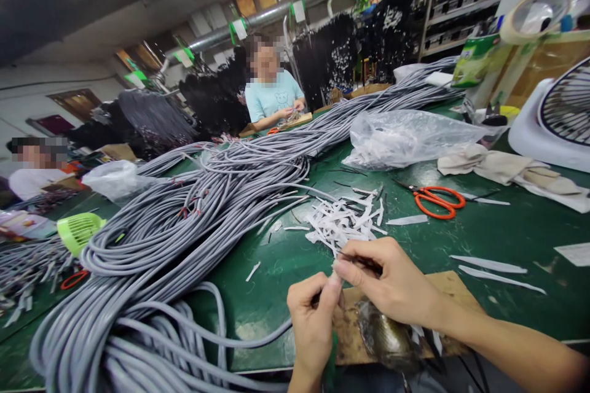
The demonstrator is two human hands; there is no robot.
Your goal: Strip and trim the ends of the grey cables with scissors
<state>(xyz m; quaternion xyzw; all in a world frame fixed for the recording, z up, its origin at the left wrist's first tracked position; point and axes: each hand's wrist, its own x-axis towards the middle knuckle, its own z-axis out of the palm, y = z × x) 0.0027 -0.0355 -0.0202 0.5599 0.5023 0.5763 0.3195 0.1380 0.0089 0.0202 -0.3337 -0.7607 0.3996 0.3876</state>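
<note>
A grey cable [258, 341] runs from the left into my left hand [316, 319], whose fingers are closed around its end. My right hand [391, 282] is closed in a pinch at the same spot, touching the left fingertips. What the right fingers hold is mostly hidden; a thin dark strand shows by them. Beneath the hands lies a worn wooden board [454, 288] with a shiny brass-coloured metal piece [389, 334] on it. Just beyond my fingers is a pile of white strips [343, 218] mixed with black bits.
A big heap of grey cables [221, 196] spans the green table [262, 295]. Orange-handled scissors [437, 199], a clear plastic bag [405, 135], gloves [511, 172] and a fan [553, 116] are at right. A green basket [80, 230] stands left. A person [274, 95] sits opposite; another is far left.
</note>
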